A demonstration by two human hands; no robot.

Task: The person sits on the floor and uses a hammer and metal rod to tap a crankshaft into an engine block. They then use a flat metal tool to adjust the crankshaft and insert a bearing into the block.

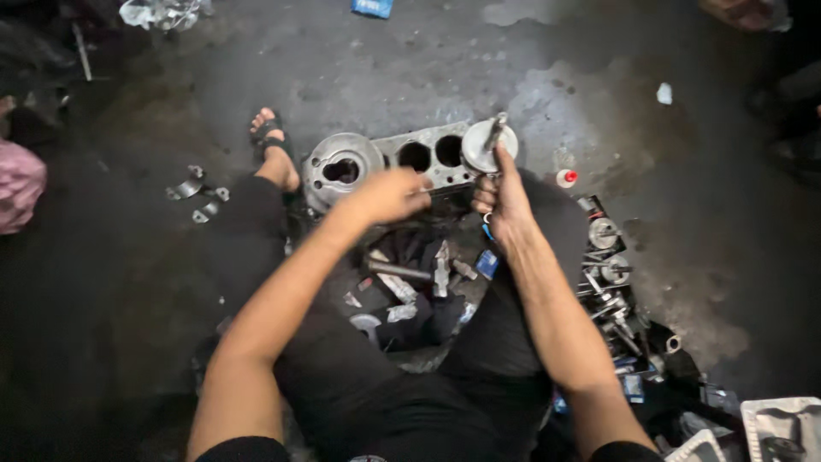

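Piston (487, 145) is held upside-down over the end bore of the engine block (428, 154), which lies on the stained concrete floor (599, 103) between the knees. Right hand (505, 201) is closed round the connecting rod. Left hand (389, 195) is curled shut (contents cannot be told, blurred). Rod is best kept square to the bore, skirt clear of the edge.

Both bare forearms reach forward from the seated body, converging between the spread knees. The left hand (389, 195) is curled into a loose fist, knuckles up. The right hand (503, 198) is closed, fingers wrapped, thumb raised upward.
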